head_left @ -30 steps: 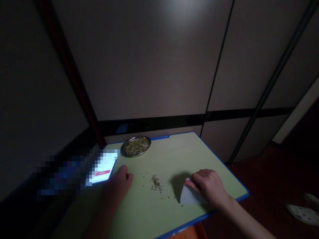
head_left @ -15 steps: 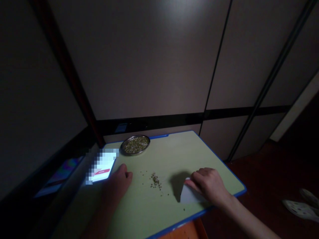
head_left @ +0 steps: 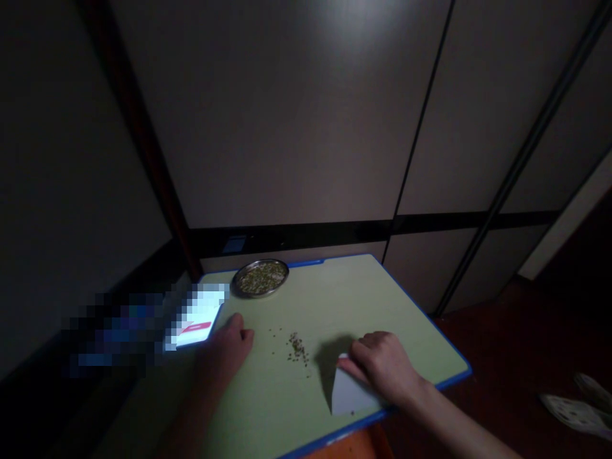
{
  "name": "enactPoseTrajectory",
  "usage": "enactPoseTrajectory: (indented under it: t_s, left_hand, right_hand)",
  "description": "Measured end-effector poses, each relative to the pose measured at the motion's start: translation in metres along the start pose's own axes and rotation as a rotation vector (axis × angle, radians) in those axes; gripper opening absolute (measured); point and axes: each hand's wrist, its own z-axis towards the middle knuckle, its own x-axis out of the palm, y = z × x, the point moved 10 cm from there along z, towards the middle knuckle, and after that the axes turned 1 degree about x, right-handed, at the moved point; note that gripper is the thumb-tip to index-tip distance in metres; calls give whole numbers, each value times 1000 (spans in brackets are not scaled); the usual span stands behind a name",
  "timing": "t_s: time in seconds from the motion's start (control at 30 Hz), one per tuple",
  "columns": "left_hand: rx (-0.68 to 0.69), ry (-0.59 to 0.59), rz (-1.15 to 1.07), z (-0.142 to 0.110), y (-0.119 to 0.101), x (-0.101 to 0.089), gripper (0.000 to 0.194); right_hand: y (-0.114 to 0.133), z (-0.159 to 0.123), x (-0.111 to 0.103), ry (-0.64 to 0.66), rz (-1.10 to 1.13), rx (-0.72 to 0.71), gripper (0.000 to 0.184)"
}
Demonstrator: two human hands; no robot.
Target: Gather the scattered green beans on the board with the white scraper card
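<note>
My right hand (head_left: 382, 363) is closed around a white card (head_left: 351, 392), holding it tilted with its lower edge at the tabletop near the front right. A few loose seeds lie by the card. To its left is a small scattered heap of seeds or beans (head_left: 297, 347), greenish-brown, on the pale green table (head_left: 335, 299). My left hand (head_left: 234, 344) rests curled on the table left of the heap, its palm side hidden. Toward the back stands a round metal dish (head_left: 261, 278) with a layer of green seeds in it.
A lit tablet or phone (head_left: 198, 315) lies at the table's left side, beside my left hand. Cupboard doors (head_left: 296, 127) rise behind the table. An orange surface (head_left: 354, 446) shows below the front edge. Light shoes (head_left: 574, 411) are on the floor at right.
My right hand has moved left and nearer to me with the white card, closer to the front edge. My left hand and the dish stay put.
</note>
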Motion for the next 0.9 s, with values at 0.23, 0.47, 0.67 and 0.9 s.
enactPoseTrajectory:
  t_s: [0.23, 0.47, 0.67, 0.9]
  left_hand:
    - [-33, 18, -14, 1, 3, 3, 18]
    - [-17, 7, -20, 1, 4, 4, 18]
    - [-3, -1, -7, 0, 2, 0, 17]
    - [19, -28, -9, 2, 3, 5, 16]
  right_hand:
    - [25, -5, 14, 26, 37, -98, 52]
    - [-8, 0, -9, 39, 41, 3, 47]
    - [-70, -14, -13, 51, 10, 269, 47]
    - [-103, -29, -12, 92, -89, 464, 42]
